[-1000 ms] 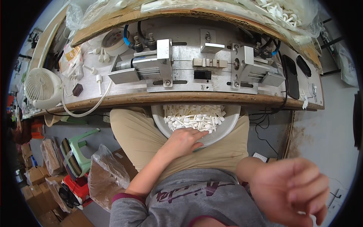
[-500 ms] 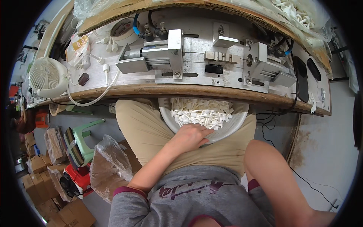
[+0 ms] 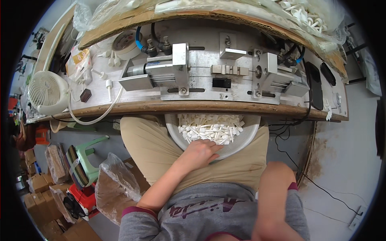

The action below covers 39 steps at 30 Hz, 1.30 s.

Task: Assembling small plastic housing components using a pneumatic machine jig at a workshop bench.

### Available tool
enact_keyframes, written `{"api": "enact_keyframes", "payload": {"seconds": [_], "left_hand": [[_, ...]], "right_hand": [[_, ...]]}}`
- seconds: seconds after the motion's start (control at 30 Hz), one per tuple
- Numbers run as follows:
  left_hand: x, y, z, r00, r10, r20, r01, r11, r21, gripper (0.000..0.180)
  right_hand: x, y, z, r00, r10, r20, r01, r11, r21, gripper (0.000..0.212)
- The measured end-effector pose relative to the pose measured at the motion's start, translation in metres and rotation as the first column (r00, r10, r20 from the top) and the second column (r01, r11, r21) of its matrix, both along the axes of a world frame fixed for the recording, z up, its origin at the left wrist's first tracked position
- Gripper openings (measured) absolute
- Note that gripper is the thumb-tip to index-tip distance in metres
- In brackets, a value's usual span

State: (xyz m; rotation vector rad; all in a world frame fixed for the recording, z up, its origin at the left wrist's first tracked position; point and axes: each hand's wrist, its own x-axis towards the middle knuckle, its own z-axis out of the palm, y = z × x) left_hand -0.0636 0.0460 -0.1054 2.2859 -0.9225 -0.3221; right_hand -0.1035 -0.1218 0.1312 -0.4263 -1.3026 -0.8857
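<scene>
A round white plastic basket (image 3: 252, 129) sits on my lap, partly beneath the bench edge. It holds a heap of small white plastic pieces with thin stems (image 3: 213, 129). My left hand (image 3: 200, 153) grips the near rim, its fingers over the inner side by the pieces and its thumb outside. On the right, my forearm is bent back toward me. My right hand (image 3: 273, 231) is at the lower edge of the picture, near my chest and away from the basket. Its fingers are blurred and partly cut off.
On the bench stands a metal fixture (image 3: 229, 70) with two cylinder clamps. A white fan (image 3: 48, 92), a tape roll (image 3: 128, 45) and loose white pieces lie left; a phone (image 3: 314, 85) lies right. Cardboard (image 3: 209, 15) overhangs the back. A green stool (image 3: 89, 160) stands at left.
My right arm has swung inward, bringing the hand into the lower edge of view. My left hand stays on the basket rim. The whole view has shifted slightly.
</scene>
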Motion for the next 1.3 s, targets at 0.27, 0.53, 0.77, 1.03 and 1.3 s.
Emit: {"api": "enact_keyframes", "payload": {"seconds": [0.27,0.53,0.77,1.03,1.3], "left_hand": [[0.001,0.0,-0.001,1.0,0.005,0.009,-0.004,0.998,-0.059,0.03],[0.003,0.004,0.009,1.0,0.005,0.028,-0.004,0.999,-0.038,0.03],[0.003,0.006,0.019,0.996,0.016,0.092,-0.009,0.997,-0.073,0.027],[-0.001,0.006,0.034,0.996,0.015,0.084,-0.008,0.996,-0.09,0.026],[-0.005,0.012,0.03,0.994,0.063,0.087,-0.055,0.994,-0.091,0.024]], "right_hand": [[-0.015,0.032,-0.112,0.027,0.999,-0.036,-0.888,0.008,-0.46,0.042],[0.09,-0.01,-0.103,0.222,-0.885,0.409,0.961,0.269,0.06,0.051],[0.162,-0.055,-0.01,0.055,-0.895,0.443,0.846,-0.193,-0.496,0.029],[0.294,-0.021,0.055,0.239,-0.905,0.351,0.319,-0.268,-0.909,0.035],[0.327,0.016,0.048,0.405,-0.786,0.467,-0.03,-0.522,-0.853,0.042]]}}
